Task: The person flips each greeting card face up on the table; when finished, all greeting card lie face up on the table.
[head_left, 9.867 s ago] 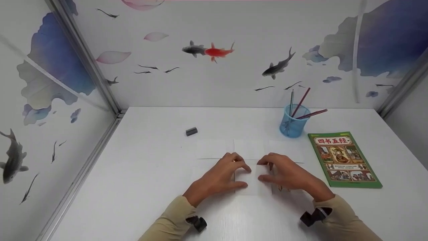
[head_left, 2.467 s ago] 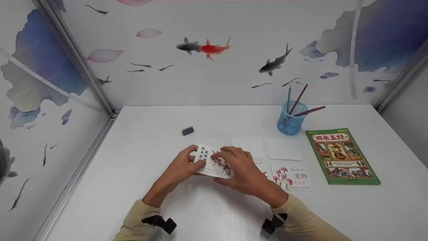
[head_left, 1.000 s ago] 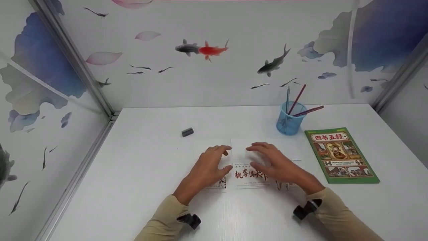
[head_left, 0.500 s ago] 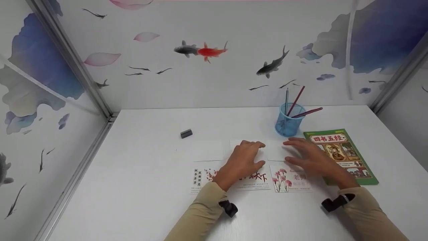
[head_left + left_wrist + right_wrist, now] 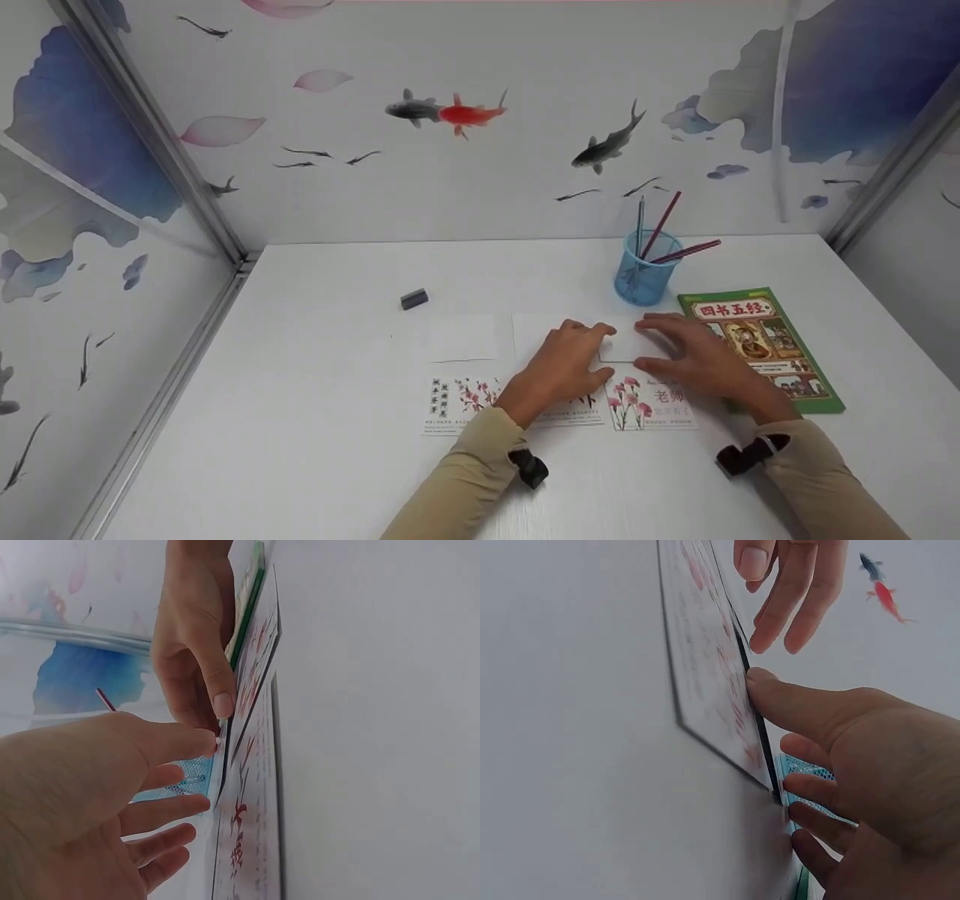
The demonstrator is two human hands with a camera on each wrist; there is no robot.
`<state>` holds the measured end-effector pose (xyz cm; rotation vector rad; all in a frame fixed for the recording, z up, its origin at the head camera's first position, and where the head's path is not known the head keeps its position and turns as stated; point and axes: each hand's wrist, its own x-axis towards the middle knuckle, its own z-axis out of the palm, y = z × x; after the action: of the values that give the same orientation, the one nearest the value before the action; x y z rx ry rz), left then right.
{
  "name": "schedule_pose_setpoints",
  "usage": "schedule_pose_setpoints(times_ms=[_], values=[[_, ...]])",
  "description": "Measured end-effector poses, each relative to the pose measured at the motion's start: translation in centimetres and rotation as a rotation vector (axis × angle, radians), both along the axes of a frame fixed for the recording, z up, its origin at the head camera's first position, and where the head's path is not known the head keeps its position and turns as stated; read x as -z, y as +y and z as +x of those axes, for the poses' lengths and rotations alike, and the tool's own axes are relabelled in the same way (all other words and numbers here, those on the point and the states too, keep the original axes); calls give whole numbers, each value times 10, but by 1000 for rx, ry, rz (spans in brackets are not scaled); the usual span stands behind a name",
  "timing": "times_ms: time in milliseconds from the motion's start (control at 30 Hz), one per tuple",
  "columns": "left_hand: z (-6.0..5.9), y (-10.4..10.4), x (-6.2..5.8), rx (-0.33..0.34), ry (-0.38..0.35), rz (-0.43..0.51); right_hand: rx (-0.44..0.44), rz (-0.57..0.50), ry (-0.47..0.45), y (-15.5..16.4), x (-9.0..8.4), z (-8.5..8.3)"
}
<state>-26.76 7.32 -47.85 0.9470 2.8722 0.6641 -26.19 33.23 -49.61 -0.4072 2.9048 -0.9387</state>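
Observation:
Printed cards lie in a front row: one with plum blossom (image 5: pixel 476 394), one with red calligraphy (image 5: pixel 577 416) partly under my left forearm, and one with pink carnations (image 5: pixel 628 403). Behind them lie blank white cards (image 5: pixel 465 339). My left hand (image 5: pixel 559 364) is over the middle of the rows, fingers spread and fairly straight. My right hand (image 5: pixel 694 356) faces it, thumb and index fingertips spanning the back right blank card (image 5: pixel 619 346). In the right wrist view, the right thumb (image 5: pixel 787 701) rests at that card's dark near edge, behind the printed card (image 5: pixel 712 652).
A blue mesh pen cup (image 5: pixel 645 274) with several pencils stands behind the cards. The green-bordered book (image 5: pixel 757 341) lies to the right, partly under my right hand. A dark grey eraser-like block (image 5: pixel 414 299) sits at the back left. Patterned walls enclose the white table (image 5: pixel 322 420).
Both hands have moved right, from the left and middle cards to the right-hand one. The plum blossom card, held in both hands 2.5 s ago, now lies at the left of the front row.

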Motion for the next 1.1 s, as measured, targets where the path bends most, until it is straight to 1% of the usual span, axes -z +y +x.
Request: schedule_pose_setpoints(times_ms=[100, 233, 333, 400, 467, 533, 600, 667, 733, 800, 933, 1000, 1100], values=[[0, -2, 1, 9, 18, 6, 5, -4, -3, -1, -3, 0], [1, -4, 2, 39, 58, 3, 49, -14, 39, -2, -5, 1], [1, -5, 3, 68, 77, 9, 76, -77, 99, -3, -6, -1], [1, -4, 3, 84, 74, 20, 93, -128, 132, -3, -6, -2], [2, -3, 4, 99, 74, 27, 116, -169, 150, -4, -7, -3], [3, -2, 5, 104, 81, 26, 152, -176, 151, -4, -9, -2], [3, -1, 5, 96, 96, 15, 193, -133, 122, -3, -12, -1], [4, -1, 5, 87, 110, 5, 211, -45, 97, -3, -14, 1], [4, 0, 5, 78, 116, -4, 198, 50, 69, -1, -16, 1], [4, 0, 5, 77, 113, -13, 152, 128, 41, 2, -16, 1], [4, 1, 7, 85, 106, -38, 57, 170, 5, 9, -13, -1], [4, 1, 8, 89, 107, -48, 39, 173, -11, 11, -12, 0], [4, 1, 9, 93, 108, -56, 18, 198, -11, 11, -12, 1]])
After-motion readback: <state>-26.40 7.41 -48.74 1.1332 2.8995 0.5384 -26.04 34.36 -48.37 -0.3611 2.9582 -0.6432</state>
